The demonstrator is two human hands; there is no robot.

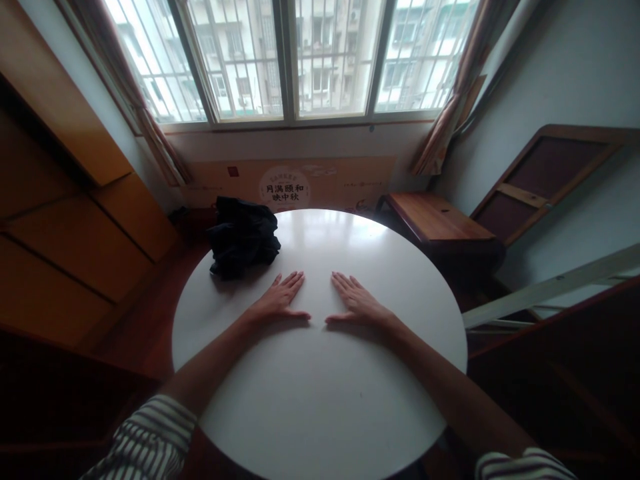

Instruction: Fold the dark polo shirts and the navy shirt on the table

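Note:
My left hand [281, 297] lies flat on the white round table [320, 400], fingers stretched out and thumb pointing inward. Opposite it, my right hand [357, 301] rests palm down in the same way, a short gap between the two thumbs. Neither hand holds anything. A crumpled black cloth [243, 237], perhaps a garment, sits in a heap at the table's far left, just beyond my left hand and apart from it.
Behind the table, a printed panel [285, 187] leans below the barred window [290, 60]. To the right are a low wooden table [440, 217] and a framed board [530, 177] against the wall. Wooden cabinets [75, 247] line the left side.

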